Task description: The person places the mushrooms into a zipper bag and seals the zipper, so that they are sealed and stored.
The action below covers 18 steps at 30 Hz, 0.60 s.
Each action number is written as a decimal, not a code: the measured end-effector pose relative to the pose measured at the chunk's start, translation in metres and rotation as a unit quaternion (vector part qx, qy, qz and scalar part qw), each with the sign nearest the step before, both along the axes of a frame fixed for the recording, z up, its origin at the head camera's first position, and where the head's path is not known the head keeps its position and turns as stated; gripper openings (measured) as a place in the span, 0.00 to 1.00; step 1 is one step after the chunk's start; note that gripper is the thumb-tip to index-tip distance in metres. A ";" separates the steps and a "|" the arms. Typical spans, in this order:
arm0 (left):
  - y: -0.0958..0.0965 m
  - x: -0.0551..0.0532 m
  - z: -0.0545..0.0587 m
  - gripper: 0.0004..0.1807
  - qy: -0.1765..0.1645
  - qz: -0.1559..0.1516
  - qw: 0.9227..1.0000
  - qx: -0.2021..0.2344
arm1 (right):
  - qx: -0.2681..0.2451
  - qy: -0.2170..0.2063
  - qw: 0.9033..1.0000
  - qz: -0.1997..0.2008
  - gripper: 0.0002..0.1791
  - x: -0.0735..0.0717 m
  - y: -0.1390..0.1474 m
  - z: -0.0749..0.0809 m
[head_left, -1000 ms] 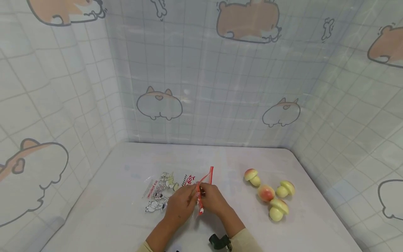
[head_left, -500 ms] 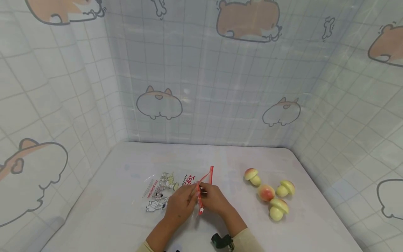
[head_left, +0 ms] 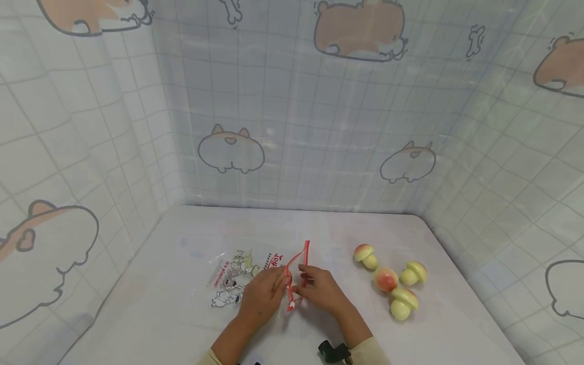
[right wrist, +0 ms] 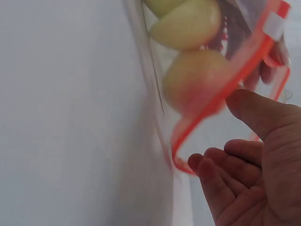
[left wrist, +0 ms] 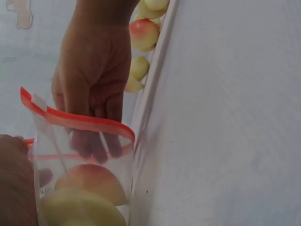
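A clear zip bag point(head_left: 242, 264) with printed cartoon figures and a red zip edge point(head_left: 289, 293) lies on the table, its mouth gaping toward the right. My left hand point(head_left: 262, 294) grips the bag beside its mouth. At the opening is my right hand point(head_left: 321, 289), fingers loosely bent and apart with nothing between them; its fingertips point(left wrist: 96, 146) reach inside the red rim in the left wrist view. Inside the bag are mushroom-shaped toys: one with a reddish cap point(left wrist: 91, 181) lies nearest the mouth, a yellow-green one point(left wrist: 80, 207) behind it.
Several more yellow and red mushroom-shaped toys point(head_left: 385, 279) are grouped on the table's right side. A dark green wrist device point(head_left: 334, 351) sits by the right sleeve point(head_left: 368, 352). Tile-patterned curtains point(head_left: 292, 126) with cartoon dogs enclose the table point(head_left: 191, 324) at back and sides.
The right hand has drawn back slightly to the right, and its fingers have spread apart. The bag's mouth stands wider. The left hand has stayed in place.
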<state>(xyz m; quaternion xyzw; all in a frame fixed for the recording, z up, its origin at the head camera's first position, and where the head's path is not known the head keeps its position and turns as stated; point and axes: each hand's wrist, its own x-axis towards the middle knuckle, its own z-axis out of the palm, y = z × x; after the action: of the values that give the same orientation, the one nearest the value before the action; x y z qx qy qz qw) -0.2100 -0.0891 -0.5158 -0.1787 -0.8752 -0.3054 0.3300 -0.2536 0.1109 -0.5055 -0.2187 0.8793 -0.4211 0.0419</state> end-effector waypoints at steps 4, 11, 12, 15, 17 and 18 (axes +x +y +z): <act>0.000 0.001 0.000 0.20 -0.014 0.002 1.000 0.004 | 0.006 -0.006 1.000 -0.014 0.35 0.000 0.016 0.003; 0.002 0.002 0.002 0.20 -0.033 0.006 0.999 0.009 | 0.039 0.016 0.998 -0.047 0.36 -0.002 0.046 0.011; 0.002 0.002 0.002 0.20 -0.040 0.006 0.999 0.011 | 0.040 0.026 0.998 -0.051 0.36 -0.002 0.051 0.012; 0.002 0.003 0.002 0.20 -0.054 0.008 0.998 0.014 | 0.054 0.054 0.995 -0.070 0.35 -0.001 0.063 0.015; 0.002 0.003 0.003 0.20 -0.057 0.010 0.998 0.014 | 0.061 0.071 0.992 -0.084 0.35 -0.001 0.071 0.017; 0.003 0.003 0.002 0.20 -0.056 0.010 0.998 0.013 | 0.068 0.075 0.991 -0.092 0.35 -0.001 0.074 0.017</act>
<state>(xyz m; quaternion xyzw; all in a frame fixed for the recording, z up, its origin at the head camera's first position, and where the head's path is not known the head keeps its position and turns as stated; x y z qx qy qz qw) -0.2069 -0.0864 -0.5133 -0.1483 -0.8900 -0.3232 0.2853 -0.2544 0.1851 -0.4882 -0.1643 0.9229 -0.3450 -0.0480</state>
